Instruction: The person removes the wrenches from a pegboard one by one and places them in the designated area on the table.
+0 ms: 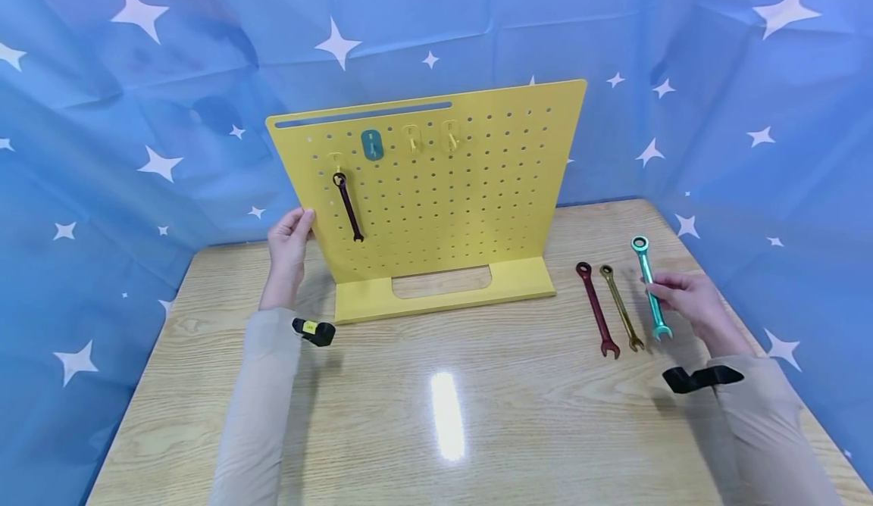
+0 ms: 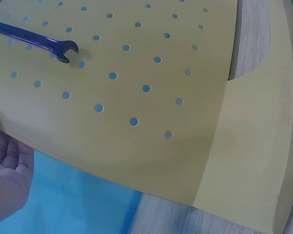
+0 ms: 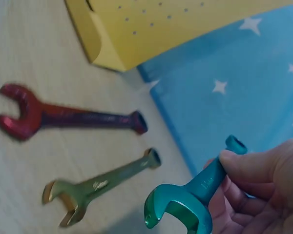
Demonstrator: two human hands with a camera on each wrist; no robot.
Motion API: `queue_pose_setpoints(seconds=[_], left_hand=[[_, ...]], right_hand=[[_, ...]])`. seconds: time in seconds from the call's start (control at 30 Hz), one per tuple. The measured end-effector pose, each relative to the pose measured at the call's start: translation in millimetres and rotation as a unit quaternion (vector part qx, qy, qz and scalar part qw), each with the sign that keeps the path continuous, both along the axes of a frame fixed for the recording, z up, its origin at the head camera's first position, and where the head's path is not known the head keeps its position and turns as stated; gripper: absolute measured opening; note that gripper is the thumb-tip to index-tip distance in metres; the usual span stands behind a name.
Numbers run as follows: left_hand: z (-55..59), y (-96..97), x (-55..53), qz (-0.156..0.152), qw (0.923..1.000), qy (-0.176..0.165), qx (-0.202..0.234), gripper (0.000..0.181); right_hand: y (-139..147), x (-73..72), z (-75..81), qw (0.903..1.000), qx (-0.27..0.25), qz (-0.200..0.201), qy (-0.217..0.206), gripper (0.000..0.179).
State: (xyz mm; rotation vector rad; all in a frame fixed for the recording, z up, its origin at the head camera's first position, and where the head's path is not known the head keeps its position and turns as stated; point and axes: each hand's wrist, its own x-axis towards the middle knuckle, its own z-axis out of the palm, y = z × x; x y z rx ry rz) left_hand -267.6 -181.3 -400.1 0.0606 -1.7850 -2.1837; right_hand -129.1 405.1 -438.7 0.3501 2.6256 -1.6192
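A green wrench (image 1: 652, 291) is pinched between the thumb and fingers of my right hand (image 1: 689, 303), its open end toward the wrist camera in the right wrist view. Just left of it, a gold wrench (image 1: 621, 307) and a red wrench (image 1: 597, 310) lie side by side on the table. My left hand (image 1: 289, 242) grips the left edge of a yellow pegboard (image 1: 436, 218), thumb on the front and the other fingers behind. A dark purple wrench (image 1: 349, 207) hangs by its ring end from a yellow hook (image 1: 337, 160) at the board's upper left.
Along the board's upper part sit a teal hook (image 1: 372, 145) and two more yellow hooks, one of them a yellow hook (image 1: 451, 136) at the right. The board stands on a wide foot on the wooden table (image 1: 382, 400). A blue star-patterned cloth (image 1: 423, 29) surrounds the table.
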Motion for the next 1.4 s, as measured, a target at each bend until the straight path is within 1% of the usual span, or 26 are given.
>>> queue_pose_setpoints(seconds=[0.03, 0.07, 0.13, 0.2, 0.27, 0.37, 0.63, 0.87, 1.07, 1.2, 1.4], left_hand=[[0.0, 0.1, 0.0, 0.0, 1.0, -0.001, -0.002, 0.019], [0.0, 0.0, 0.0, -0.001, 1.0, -0.002, -0.002, 0.019], [0.1, 0.0, -0.1, -0.002, 1.0, -0.003, -0.002, 0.019], [0.1, 0.0, 0.1, -0.002, 1.0, -0.003, -0.002, 0.018], [0.2, -0.1, 0.4, -0.003, 1.0, -0.002, -0.003, 0.018], [-0.2, -0.2, 0.5, -0.001, 1.0, -0.002, -0.005, 0.018], [-0.4, -0.1, -0.2, 0.002, 1.0, -0.004, -0.002, 0.021], [0.2, -0.2, -0.1, 0.001, 1.0, -0.004, -0.004, 0.021], [0.2, -0.1, -0.3, -0.002, 1.0, -0.006, 0.003, 0.02], [0.0, -0.4, -0.4, -0.001, 1.0, -0.007, 0.0, 0.019], [-0.1, -1.1, -0.6, -0.003, 1.0, -0.003, -0.003, 0.018]], right_hand=[[2.9, -1.0, -4.6, 1.0, 0.006, 0.001, -0.002, 0.03], [6.2, -1.9, -9.0, 1.0, 0.002, -0.004, -0.007, 0.03], [11.6, -3.3, -16.9, 0.9999, -0.005, -0.008, -0.013, 0.022], [12.8, -3.4, -19.9, 0.9998, -0.001, -0.009, -0.017, 0.02], [11.6, -3.0, -20.4, 0.9997, 0.007, -0.01, -0.022, 0.02], [8.1, -2.3, -20.1, 0.9986, 0.047, -0.001, -0.024, 0.036], [11.2, -5.1, -29.7, 0.9943, 0.095, 0.004, -0.049, 0.044], [12.2, -6.6, -31.3, 0.989, 0.128, 0.014, -0.072, 0.047], [9.9, -7.4, -29.3, 0.9837, 0.16, 0.017, -0.081, 0.042], [7.4, -7.4, -28.7, 0.9817, 0.172, 0.01, -0.081, 0.036], [4.7, -6.9, -27.1, 0.9838, 0.15, -0.013, -0.096, 0.027]])
